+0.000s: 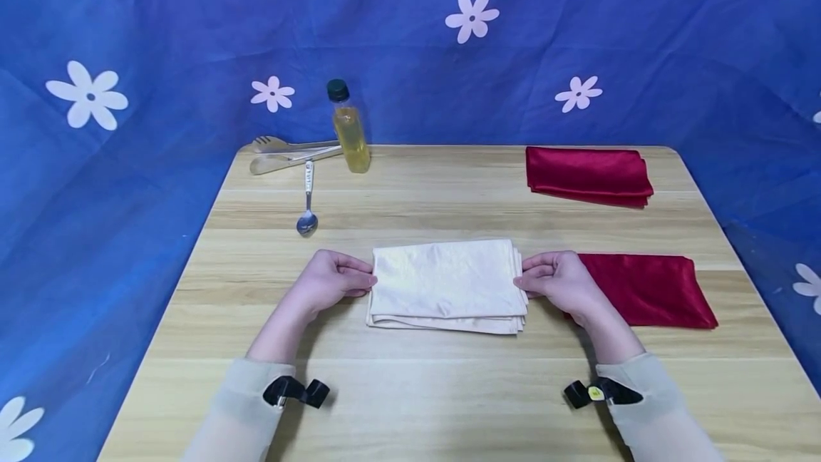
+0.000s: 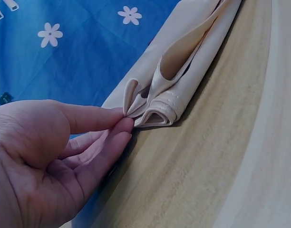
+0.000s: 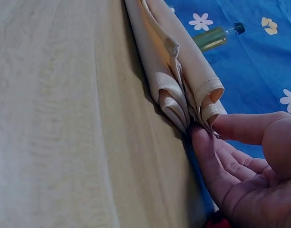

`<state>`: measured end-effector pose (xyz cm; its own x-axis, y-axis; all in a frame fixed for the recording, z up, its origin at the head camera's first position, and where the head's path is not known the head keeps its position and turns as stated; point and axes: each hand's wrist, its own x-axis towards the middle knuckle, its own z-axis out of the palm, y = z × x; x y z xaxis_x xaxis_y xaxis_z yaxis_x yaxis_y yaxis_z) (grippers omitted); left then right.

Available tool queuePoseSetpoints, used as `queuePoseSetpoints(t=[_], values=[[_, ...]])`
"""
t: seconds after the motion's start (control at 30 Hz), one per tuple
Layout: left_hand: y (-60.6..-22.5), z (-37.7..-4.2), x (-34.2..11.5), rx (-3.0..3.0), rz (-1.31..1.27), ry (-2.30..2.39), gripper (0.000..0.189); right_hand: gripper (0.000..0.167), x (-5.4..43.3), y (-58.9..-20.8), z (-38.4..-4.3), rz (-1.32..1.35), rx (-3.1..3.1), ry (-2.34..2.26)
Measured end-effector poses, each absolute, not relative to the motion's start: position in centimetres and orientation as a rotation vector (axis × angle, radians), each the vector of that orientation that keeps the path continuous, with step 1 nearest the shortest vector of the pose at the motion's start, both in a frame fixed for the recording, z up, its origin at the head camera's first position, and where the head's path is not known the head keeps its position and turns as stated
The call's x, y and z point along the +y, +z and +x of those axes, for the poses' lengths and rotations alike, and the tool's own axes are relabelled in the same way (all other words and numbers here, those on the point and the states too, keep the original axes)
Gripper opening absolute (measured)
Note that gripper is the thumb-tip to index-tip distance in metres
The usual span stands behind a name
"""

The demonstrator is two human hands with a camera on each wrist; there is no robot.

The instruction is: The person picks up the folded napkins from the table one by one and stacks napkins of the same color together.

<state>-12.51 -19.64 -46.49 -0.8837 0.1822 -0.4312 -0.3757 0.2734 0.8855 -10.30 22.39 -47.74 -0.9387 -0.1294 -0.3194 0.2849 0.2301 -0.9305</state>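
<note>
A folded white satin cloth [image 1: 445, 280] lies in the middle of the table, its layered edges toward the person. My left hand [image 1: 333, 280] pinches its left side between thumb and fingers; in the left wrist view, that hand [image 2: 55, 147] grips the edge of the cloth [image 2: 179, 71] where the layers curl. At the opposite side my right hand [image 1: 561, 282] pinches the right edge. Up close in the right wrist view, thumb and fingers of the right hand [image 3: 250, 156] hold the stacked folds of the cloth [image 3: 169, 71].
Right of the white cloth lies a folded red cloth [image 1: 648, 291], partly behind the right hand; another red cloth [image 1: 586, 175] is at the back right. A bottle of yellow liquid [image 1: 351, 137], a spoon [image 1: 308, 198] and several pieces of cutlery [image 1: 272, 162] occupy the back left.
</note>
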Motion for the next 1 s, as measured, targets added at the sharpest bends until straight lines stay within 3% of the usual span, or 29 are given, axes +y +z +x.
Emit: queuePoseSetpoints(t=[0.47,1.0], values=[[-46.7,-12.3,-19.7,2.149,-0.161,1.629,0.026,0.039,22.1,-47.6,-10.2,0.145,2.178,-1.763],[-45.0,-13.2,-20.9,2.195,-0.115,1.728,0.032,0.040,23.7,-46.1,-10.7,0.134,2.181,-1.783]])
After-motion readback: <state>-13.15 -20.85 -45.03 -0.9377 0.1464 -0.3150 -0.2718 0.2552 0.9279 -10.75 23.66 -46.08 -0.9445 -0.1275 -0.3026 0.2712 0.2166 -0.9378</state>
